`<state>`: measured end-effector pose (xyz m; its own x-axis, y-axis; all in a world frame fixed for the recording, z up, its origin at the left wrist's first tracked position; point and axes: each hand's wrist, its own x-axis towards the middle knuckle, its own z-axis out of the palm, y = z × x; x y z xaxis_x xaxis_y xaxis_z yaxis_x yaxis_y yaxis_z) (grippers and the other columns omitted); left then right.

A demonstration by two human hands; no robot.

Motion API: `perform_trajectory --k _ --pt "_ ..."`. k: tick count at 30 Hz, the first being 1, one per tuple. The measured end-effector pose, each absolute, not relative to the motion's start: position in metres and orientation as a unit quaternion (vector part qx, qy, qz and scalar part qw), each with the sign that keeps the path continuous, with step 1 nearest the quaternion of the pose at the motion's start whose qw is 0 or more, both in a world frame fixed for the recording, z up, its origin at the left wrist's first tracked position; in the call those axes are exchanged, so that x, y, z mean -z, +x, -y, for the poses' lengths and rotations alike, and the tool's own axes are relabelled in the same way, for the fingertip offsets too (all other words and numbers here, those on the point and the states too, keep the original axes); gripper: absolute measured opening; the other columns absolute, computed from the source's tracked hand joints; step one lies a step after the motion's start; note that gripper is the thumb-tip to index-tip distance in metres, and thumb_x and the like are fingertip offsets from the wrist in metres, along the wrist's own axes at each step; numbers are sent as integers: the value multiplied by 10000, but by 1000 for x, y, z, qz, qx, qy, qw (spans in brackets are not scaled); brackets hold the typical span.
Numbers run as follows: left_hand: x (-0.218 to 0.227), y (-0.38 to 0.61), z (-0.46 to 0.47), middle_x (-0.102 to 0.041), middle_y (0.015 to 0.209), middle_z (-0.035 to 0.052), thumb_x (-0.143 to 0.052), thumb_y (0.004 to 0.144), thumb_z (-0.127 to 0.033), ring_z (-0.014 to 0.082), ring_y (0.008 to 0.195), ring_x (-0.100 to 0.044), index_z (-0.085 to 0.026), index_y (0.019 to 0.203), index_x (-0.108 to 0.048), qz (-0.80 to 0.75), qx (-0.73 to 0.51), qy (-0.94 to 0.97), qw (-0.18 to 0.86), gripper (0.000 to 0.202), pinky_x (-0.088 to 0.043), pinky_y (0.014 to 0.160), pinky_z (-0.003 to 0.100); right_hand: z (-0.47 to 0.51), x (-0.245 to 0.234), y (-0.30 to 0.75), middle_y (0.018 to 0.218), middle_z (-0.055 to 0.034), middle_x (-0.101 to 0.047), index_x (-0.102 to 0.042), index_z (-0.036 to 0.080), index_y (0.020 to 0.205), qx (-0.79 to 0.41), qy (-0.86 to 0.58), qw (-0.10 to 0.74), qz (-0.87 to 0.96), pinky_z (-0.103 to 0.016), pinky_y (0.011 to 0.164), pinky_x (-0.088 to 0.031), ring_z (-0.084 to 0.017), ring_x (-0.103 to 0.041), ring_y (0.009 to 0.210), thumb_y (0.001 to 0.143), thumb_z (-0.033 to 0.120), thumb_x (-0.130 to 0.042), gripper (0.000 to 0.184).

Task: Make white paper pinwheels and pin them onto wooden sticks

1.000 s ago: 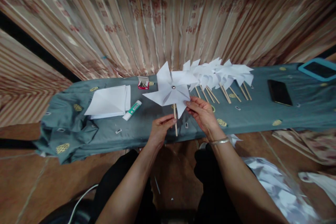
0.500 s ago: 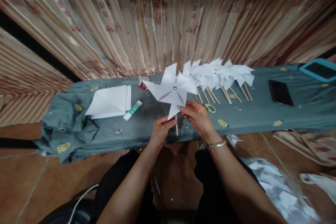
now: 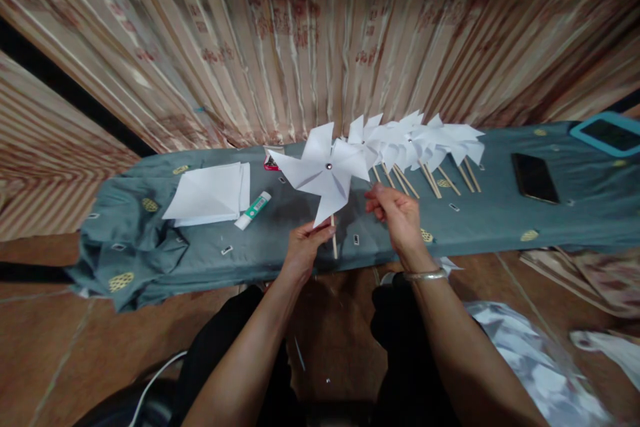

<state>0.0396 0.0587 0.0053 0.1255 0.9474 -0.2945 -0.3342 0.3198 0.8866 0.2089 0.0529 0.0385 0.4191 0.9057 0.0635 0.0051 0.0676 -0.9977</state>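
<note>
A white paper pinwheel (image 3: 320, 170) with a shiny pin at its centre stands upright over the table. My left hand (image 3: 303, 247) is closed around its thin wooden stick (image 3: 335, 247), just below the blades. To the right of the pinwheel, apart from it, my right hand (image 3: 397, 213) hangs with loosely bent fingers and nothing visible in them. Behind that hand, several finished pinwheels (image 3: 415, 140) lie overlapping in a row, their sticks pointing toward me. The green-handled scissors are hidden behind my right hand.
On the cloth-covered table (image 3: 480, 227) lie a stack of white paper (image 3: 207, 193), a glue stick (image 3: 253, 210), a small red box of pins (image 3: 271, 159) and a black phone (image 3: 534, 177). A blue-framed tablet (image 3: 610, 132) is at far right. A clear bag of white paper pieces (image 3: 540, 360) sits on the floor.
My right hand has let go of the pinwheel's blade and moved right, covering the scissors. The pinwheel has shifted slightly left in my left hand, its blades turned a little.
</note>
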Motion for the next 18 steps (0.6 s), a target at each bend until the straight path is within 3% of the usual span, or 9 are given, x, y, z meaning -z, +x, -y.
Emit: perform_trajectory --k 2,4,7,10,18 --pt "-5 39 -58 -755 742 41 -873 470 -293 147 664 -606 -191 724 -794 -457 -470 340 674 285 -452 667 273 -57 -38 221 537 26 -593 -656 196 657 -311 -590 645 371 -246 432 -258 -76 -355 433 748 596 -691 412" --pt "-5 39 -57 -758 757 46 -871 487 -297 157 692 -622 -188 736 -795 -452 -460 348 680 282 -463 700 284 -62 -37 230 587 24 -626 -666 201 715 -262 -593 669 364 -243 473 -332 -93 -438 475 726 529 -730 334" --pt "-5 39 -55 -762 770 50 -870 500 -302 170 722 -638 -190 737 -795 -447 -450 357 686 273 -475 736 298 -69 -36 238 702 5 -686 -684 215 843 -237 -576 684 379 -287 652 -477 -150 -609 656 686 453 -773 299" --pt "-6 39 -54 -761 770 51 -875 497 -302 175 736 -645 -187 738 -795 -442 -444 359 692 279 -481 762 304 -73 -34 239 806 -14 -723 -689 224 910 -277 -553 683 388 -336 793 -508 -175 -664 782 661 420 -801 336" --pt "-5 40 -57 -764 746 32 -896 466 -279 137 673 -627 -199 724 -794 -437 -456 334 700 289 -489 746 290 -70 -36 231 713 12 -706 -702 215 862 -318 -558 681 352 -341 781 -507 -153 -640 682 588 379 -827 343"
